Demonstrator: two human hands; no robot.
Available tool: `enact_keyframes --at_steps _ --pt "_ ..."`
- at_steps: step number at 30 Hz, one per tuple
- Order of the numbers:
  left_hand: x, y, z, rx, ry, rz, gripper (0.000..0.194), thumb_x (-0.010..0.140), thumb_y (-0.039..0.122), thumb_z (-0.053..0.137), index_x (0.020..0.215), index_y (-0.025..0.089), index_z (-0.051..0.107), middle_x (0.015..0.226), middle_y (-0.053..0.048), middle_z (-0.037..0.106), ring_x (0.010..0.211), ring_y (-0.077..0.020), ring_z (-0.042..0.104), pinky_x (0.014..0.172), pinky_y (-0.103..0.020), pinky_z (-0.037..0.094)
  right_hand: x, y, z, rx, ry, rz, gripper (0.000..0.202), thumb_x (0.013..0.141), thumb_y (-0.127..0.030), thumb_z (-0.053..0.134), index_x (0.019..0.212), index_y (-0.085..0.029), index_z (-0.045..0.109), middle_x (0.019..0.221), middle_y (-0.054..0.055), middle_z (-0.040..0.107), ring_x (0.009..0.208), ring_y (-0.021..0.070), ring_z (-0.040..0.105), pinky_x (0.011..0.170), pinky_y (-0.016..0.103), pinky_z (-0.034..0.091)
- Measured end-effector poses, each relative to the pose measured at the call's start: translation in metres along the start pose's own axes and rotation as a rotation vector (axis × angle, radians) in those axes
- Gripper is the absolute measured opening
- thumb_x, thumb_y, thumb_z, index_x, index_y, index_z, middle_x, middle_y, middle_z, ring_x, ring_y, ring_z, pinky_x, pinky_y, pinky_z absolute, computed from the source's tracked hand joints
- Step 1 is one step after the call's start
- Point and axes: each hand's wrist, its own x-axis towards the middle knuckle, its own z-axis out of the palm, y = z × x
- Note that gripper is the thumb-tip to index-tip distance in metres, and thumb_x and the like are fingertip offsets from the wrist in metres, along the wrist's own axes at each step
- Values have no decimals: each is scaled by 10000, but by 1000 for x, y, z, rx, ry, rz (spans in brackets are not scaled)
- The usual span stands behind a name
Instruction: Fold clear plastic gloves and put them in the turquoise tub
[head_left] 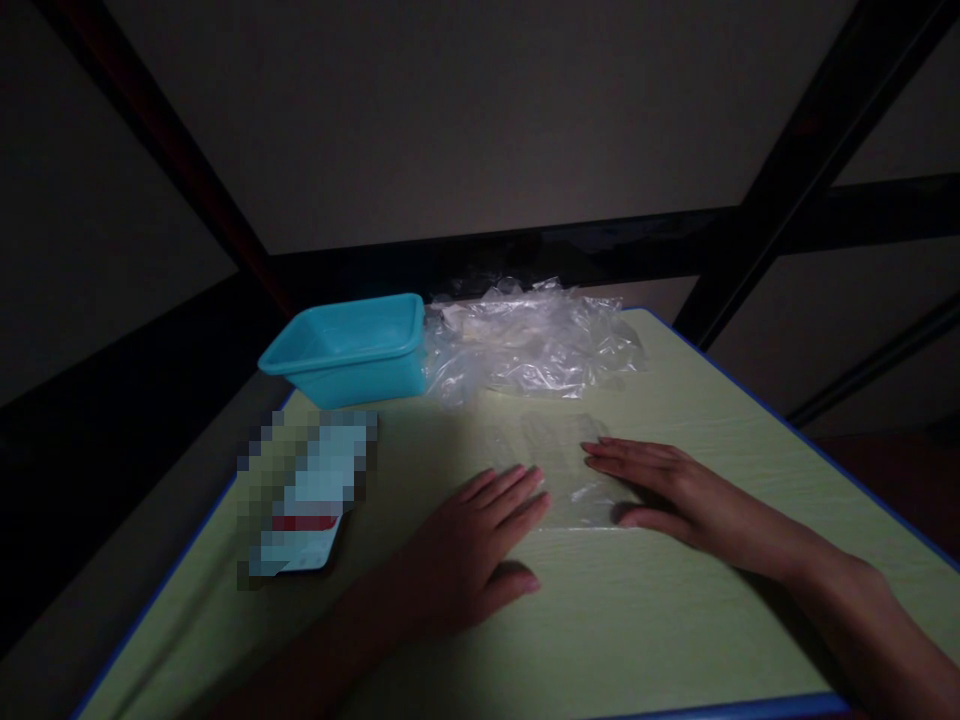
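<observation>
A clear plastic bag (562, 465) lies flat on the pale green table (600, 620), in front of me. My left hand (491, 535) rests at the bag's left side, palm down, fingers stretched out and thumb apart. At the right side of the bag is my right hand (660, 485), its fingers extended over the edge and its thumb near the lower right corner. Neither hand grips anything that I can see. The bag's outline is faint against the tabletop.
A pile of crumpled clear plastic bags (540, 345) sits at the far edge of the table. Left of it stands a turquoise plastic basin (360, 375). A phone (322, 490), partly blurred out, lies at the left. Dark-framed panels (480, 120) rise behind the table.
</observation>
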Motion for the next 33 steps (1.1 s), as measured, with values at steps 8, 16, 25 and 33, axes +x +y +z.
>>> enact_keyframes --at_steps 8,16,25,33 --pt "-1 0 1 25 -1 10 625 855 367 522 1391 142 294 1495 -114 200 1380 -230 161 1113 -427 172 1 -4 -5 2 -36 14 520 892 -484 415 1280 -148 500 1313 141 520 1225 256 461 979 482 417" --pt "-1 -1 2 -21 31 22 619 852 359 526 1391 158 298 1492 -117 211 1376 -242 174 1108 -448 187 -1 0 -1 30 -24 15 506 892 -475 419 1304 -187 477 1330 119 507 1243 248 439 1001 469 398" --pt "0 0 1 -17 23 12 618 850 377 527 1387 164 308 1486 -119 228 1374 -241 182 1104 -447 188 -2 7 0 68 -42 -4 580 822 -505 528 1316 -208 459 1351 116 484 1256 252 422 1003 469 391" --pt "-2 -2 4 -8 44 21 693 845 379 533 1420 160 214 1503 -122 154 1386 -257 117 1110 -471 161 -1 -6 -5 7 -25 24 646 816 -532 518 1358 -202 400 1398 123 419 1286 288 368 1007 514 367"
